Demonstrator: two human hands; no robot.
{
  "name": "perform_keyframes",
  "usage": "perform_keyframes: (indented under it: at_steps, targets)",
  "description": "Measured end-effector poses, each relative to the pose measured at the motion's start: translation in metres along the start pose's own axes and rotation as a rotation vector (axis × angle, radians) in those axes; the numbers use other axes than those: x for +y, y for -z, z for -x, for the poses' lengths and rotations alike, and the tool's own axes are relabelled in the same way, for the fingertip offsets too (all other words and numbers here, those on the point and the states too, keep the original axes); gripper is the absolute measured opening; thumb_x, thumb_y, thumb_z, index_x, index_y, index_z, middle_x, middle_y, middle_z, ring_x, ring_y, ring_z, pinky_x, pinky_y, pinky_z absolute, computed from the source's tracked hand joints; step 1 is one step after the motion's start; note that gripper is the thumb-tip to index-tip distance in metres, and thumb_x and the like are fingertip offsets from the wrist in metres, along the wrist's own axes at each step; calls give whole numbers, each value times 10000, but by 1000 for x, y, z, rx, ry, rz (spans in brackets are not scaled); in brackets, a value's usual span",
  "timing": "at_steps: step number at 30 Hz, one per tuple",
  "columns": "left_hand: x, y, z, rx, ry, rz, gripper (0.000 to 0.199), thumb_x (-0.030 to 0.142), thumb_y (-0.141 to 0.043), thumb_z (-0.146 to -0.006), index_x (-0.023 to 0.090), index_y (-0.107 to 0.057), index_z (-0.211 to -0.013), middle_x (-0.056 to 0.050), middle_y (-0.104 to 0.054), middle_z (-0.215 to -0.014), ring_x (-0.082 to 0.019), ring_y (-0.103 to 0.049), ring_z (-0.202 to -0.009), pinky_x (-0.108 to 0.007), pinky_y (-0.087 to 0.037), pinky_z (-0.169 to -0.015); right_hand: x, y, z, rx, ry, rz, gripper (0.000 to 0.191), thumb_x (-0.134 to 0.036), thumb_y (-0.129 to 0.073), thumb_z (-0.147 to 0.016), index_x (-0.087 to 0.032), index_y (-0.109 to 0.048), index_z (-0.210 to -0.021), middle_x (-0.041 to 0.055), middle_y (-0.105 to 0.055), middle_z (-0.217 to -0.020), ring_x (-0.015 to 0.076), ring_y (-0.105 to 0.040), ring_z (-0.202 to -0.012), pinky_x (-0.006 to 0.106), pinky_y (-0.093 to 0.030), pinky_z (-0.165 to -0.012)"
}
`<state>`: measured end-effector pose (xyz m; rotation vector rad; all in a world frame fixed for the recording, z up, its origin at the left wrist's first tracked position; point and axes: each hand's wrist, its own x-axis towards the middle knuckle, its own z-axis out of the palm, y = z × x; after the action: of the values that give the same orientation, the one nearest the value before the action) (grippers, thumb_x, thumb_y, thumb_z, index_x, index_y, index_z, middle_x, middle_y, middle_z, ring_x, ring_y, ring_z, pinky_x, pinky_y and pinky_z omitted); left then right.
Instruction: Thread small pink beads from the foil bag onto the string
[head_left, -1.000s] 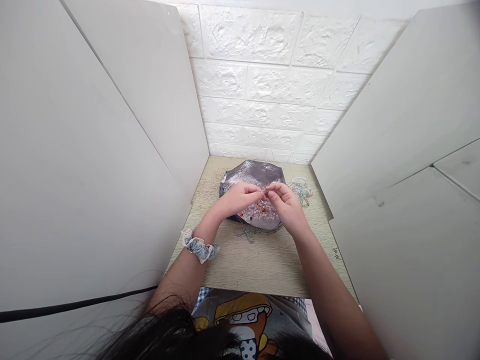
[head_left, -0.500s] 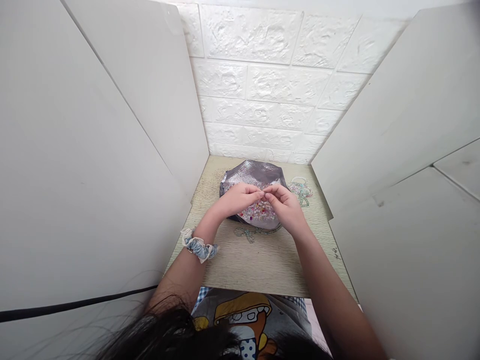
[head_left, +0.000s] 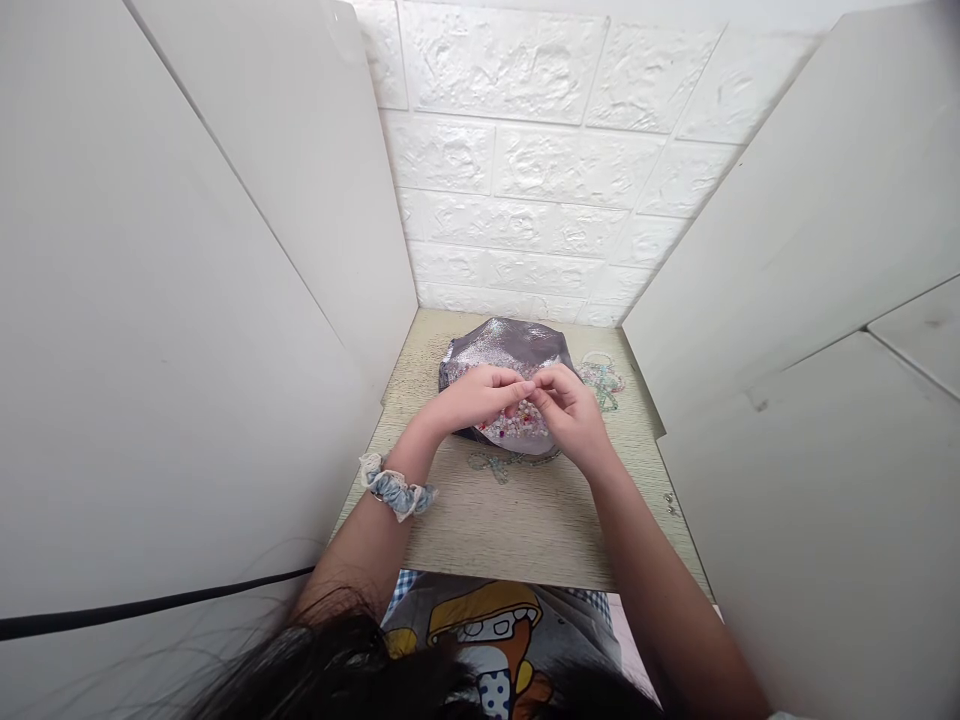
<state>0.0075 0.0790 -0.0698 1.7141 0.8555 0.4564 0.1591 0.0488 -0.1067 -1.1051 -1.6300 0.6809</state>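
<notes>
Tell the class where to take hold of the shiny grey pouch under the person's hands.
Grip the bare far rim of the shiny grey pouch, coming down from above. Beads fill its middle and the left hand and right hand cover the near side, while that crumpled edge looks free to pinch.

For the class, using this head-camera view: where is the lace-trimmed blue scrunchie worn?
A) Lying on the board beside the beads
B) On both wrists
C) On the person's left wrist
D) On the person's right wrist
C. The blue scrunchie with lace trim circles the wrist behind the left hand, while the wrist behind the right hand is bare.
</notes>
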Motion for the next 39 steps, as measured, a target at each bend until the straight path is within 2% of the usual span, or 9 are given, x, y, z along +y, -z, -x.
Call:
perform_keyframes:
  at_steps: [5, 10, 15, 19, 22, 26, 32, 36, 39]
  targets:
    - [-1, 3, 3, -191, -4, 246, 176, 307, -473, -732, 144, -529, -767, 20, -481, -590, -33, -406, -397, -164, -238, -355, 0, 8, 0, 44, -100, -299, 108, -307, -497, -761, -205, -467, -744, -20, -479, -666, 94, -464, -617, 242, -401, -595]
    - [-8, 8, 5, -356, -95, 457, 97, 199, -501, -676, 123, -547, -635, -32, -551, -672, -98, -548, -567, -192, -370, -456, 1, 24, -6, 282, -151, -693, 185, -325, -547, -719, -210, -408, -758, -70, -472, -582, 62, -456, -503, 252, -460, -595]
    - [-10, 11, 5, -434, -266, 523, 129, 162, -504, -665, 123, -615, -610, -80, -600, -765, -152, -556, -751, -288, -427, -710, 7, 44, -8, 592, -178, -780, 142, -275, -517, -740, -195, -402, -717, -73, -467, -579, 44, -453, -466, 237, -477, -577]
    - [-9, 9, 6, -410, -278, 495, 168, 116, -484, -648, 139, -635, -576, -73, -608, -805, -141, -548, -766, -282, -420, -749, 9, 47, -7, 664, -185, -764, 131, -263, -514, -741, -191, -409, -709, -75, -459, -579, 33, -433, -447, 218, -474, -558]
    - [-9, 9, 6, -383, -271, 489, 196, 84, -466, -620, 152, -633, -541, -61, -606, -781, -135, -546, -751, -271, -425, -737, 7, 45, -7, 619, -163, -752, 139, -270, -531, -726, -190, -418, -710, -71, -461, -587, 37, -442, -468, 219, -475, -563]
    - [-9, 8, 6, -318, -258, 526, 211, 113, -438, -588, 137, -647, -596, -82, -613, -767, -161, -553, -750, -296, -433, -730, 3, 40, -6, 423, -121, -770, 138, -273, -553, -715, -203, -438, -748, -67, -468, -607, 48, -463, -510, 237, -478, -595]
    - [-7, 8, 3, -207, -206, 556, 297, 285, -380, -713, 116, -610, -630, -102, -614, -770, -175, -573, -740, -317, -429, -743, -4, 30, -3, 132, -94, -681, 119, -297, -547, -729, -209, -467, -741, -49, -456, -627, 66, -476, -568, 251, -459, -623]
    - [-6, 6, 0, -18, -22, 465, 375, 404, -326, -792, 123, -573, -810, -96, -614, -830, -166, -579, -746, -322, -424, -743, -15, 25, -3, 32, -35, -367, 99, -304, -510, -754, -206, -499, -744, -15, -478, -699, 94, -484, -655, 259, -433, -638]
    - [-6, 5, -2, 102, -20, 460, 384, 440, -340, -802, 136, -537, -929, -98, -595, -908, -166, -568, -823, -301, -422, -747, -27, 21, -6, -24, 80, 13, 82, -254, -487, -764, -201, -538, -727, 18, -500, -814, 122, -495, -776, 271, -409, -694]
